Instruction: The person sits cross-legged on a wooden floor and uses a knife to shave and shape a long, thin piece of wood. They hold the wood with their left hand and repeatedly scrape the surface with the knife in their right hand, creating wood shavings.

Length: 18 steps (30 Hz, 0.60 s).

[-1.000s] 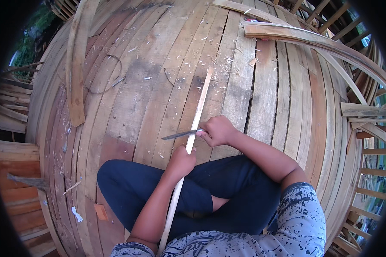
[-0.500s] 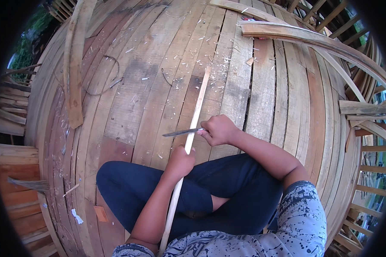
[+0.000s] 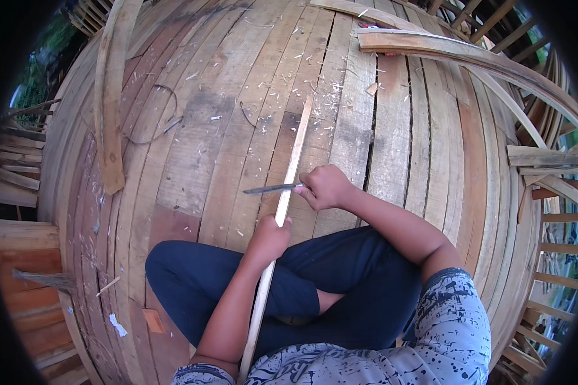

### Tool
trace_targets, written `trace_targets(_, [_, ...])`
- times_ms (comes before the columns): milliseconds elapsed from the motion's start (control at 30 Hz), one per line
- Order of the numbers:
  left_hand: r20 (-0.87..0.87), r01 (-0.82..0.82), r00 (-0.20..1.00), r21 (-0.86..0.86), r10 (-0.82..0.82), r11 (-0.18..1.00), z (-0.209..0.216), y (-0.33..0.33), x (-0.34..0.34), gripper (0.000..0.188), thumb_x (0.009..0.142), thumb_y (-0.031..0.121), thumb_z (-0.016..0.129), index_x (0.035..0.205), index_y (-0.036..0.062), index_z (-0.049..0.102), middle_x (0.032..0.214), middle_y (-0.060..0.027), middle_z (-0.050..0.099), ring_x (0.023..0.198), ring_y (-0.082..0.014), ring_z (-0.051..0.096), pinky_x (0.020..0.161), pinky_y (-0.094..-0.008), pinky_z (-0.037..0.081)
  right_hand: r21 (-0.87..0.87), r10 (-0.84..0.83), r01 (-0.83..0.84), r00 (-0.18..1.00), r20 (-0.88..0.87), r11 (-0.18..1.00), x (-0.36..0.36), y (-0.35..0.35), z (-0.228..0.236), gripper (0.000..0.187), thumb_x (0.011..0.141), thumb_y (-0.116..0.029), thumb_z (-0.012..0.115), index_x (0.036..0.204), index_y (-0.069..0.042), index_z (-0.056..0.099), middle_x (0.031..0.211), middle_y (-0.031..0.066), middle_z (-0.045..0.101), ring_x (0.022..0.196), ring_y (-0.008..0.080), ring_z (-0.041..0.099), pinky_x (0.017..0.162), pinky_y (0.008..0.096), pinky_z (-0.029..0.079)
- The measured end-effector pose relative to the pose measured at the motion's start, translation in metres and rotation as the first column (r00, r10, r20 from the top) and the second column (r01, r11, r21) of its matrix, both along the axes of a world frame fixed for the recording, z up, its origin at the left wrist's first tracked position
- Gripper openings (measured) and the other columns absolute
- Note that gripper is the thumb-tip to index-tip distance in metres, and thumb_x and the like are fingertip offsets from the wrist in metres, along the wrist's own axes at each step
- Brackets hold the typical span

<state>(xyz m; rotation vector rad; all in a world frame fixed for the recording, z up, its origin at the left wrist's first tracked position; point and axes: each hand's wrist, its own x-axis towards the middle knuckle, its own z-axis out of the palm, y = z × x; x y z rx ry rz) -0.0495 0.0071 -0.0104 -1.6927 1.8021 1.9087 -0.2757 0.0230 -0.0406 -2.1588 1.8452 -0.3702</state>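
Observation:
A long, pale wooden stick [image 3: 296, 157] slants from my lap away over the plank floor, its far end close to the boards among shavings. My left hand [image 3: 269, 239] is wrapped round it above my crossed legs. A little farther along, a knife [image 3: 268, 189] with a dark, narrow blade lies across the stick, pointing left. My right hand [image 3: 326, 187] is closed on the knife's handle, just right of the stick; the fingers hide most of that handle. The stick's near end runs beside my left forearm toward my body.
Pale shavings [image 3: 324, 102] are scattered over the plank floor [image 3: 237, 154]. One long board [image 3: 109, 115] lies at left, and curved boards [image 3: 456, 50] lie at far right. A thin cord [image 3: 173, 102] curls on the planks. Wooden slats edge both sides.
The knife and my right hand have moved slightly away from me along the stick, and the blade lies a little flatter. My left hand keeps its grip.

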Motion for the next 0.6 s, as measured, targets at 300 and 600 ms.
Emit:
trace_targets(300, [-0.004, 0.051, 0.999, -0.100, -0.051, 0.994, -0.007, -0.001, -0.003, 0.038, 0.099, 0.025, 0.058, 0.078, -0.0069, 0.059, 0.061, -0.0149, 0.057, 0.055, -0.0260, 0.062, 0.057, -0.0443, 0.047, -0.053, 0.025, -0.023, 0.999, 0.027, 0.998, -0.017, -0.012, -0.001, 0.045, 0.093, -0.047, 0.059, 0.072, -0.007, 0.064, 0.058, 0.0175, 0.060, 0.059, 0.0407, 0.063, 0.057, 0.0513, 0.049])
trace_targets(600, [-0.005, 0.061, 0.998, -0.096, -0.061, 0.994, -0.014, 0.003, -0.002, 0.036, 0.100, 0.023, 0.058, 0.079, -0.0070, 0.060, 0.061, -0.0151, 0.059, 0.054, -0.0261, 0.062, 0.056, -0.0437, 0.047, -0.074, -0.069, 0.069, 0.998, 0.010, 0.995, -0.035, -0.017, -0.014, 0.045, 0.092, -0.046, 0.061, 0.070, -0.007, 0.060, 0.056, 0.0179, 0.057, 0.057, 0.0415, 0.062, 0.055, 0.0520, 0.047])
